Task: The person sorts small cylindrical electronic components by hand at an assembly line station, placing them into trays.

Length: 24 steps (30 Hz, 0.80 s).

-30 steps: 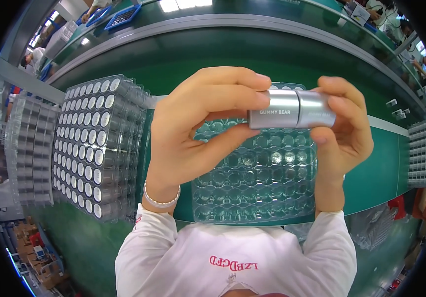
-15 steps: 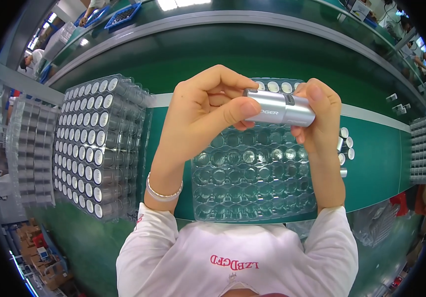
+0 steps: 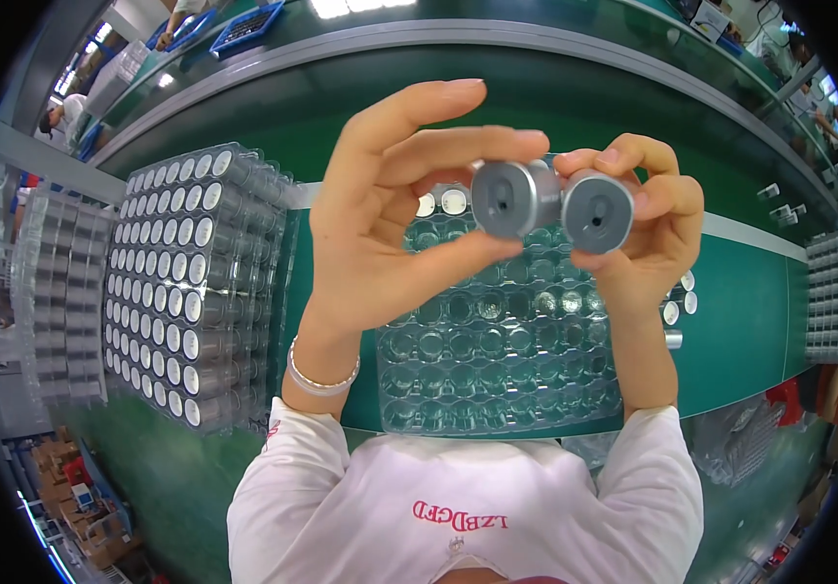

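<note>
My left hand (image 3: 365, 219) grips one half of a silver cylinder (image 3: 508, 200) between thumb and fingers, its index finger raised off it. The matching half (image 3: 598, 216) is pinched in my right hand (image 3: 660, 209). Both halves show their grey round end faces, each with a small dark slot at the centre. They sit side by side, very close; whether they touch I cannot tell. Below them lies a clear plastic tray (image 3: 497, 382) with rows of round pockets. A few white-topped cylinders (image 3: 453, 201) stand in its far row, partly hidden by my hands.
At left rises a stack of clear trays (image 3: 180, 282) full of white-ended cylinders, with another stack (image 3: 60, 292) beyond it. Several loose cylinders (image 3: 689, 302) lie right of my right forearm. More trays (image 3: 833, 297) stand at far right. A metal-edged conveyor (image 3: 458, 41) runs along the back.
The silver cylinder, whole and held sideways between both hands before, is now in two halves, one per hand. Their end faces have turned into view, and my left index finger has lifted.
</note>
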Tool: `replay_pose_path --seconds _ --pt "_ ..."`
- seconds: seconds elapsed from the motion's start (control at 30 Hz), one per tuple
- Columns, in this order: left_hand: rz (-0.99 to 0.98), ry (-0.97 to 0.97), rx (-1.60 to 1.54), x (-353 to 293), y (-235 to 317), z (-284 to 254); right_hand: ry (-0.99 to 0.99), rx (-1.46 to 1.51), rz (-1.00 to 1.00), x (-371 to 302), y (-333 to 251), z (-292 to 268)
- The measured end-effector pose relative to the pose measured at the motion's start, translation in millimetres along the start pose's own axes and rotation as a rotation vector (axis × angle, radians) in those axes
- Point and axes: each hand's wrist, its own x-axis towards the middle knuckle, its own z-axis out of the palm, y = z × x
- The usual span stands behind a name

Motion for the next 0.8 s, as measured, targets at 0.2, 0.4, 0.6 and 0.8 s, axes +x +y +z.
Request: replay_pose_path --seconds 0.2,0.4,0.6,0.8 --pt "-0.040 0.005 -0.241 -1 -8 9 -0.034 -0.022 0.014 3 0 4" --pt "-0.021 0.015 -0.205 -3 -5 12 -0.023 -0.068 0.018 1 -5 6" --pt "-0.042 -0.025 -0.182 -7 4 1 -0.071 0.000 0.060 -2 -6 7" --pt "-0.239 -0.078 0.111 -39 -10 -35 -0.050 -0.017 0.530 -25 -5 2"
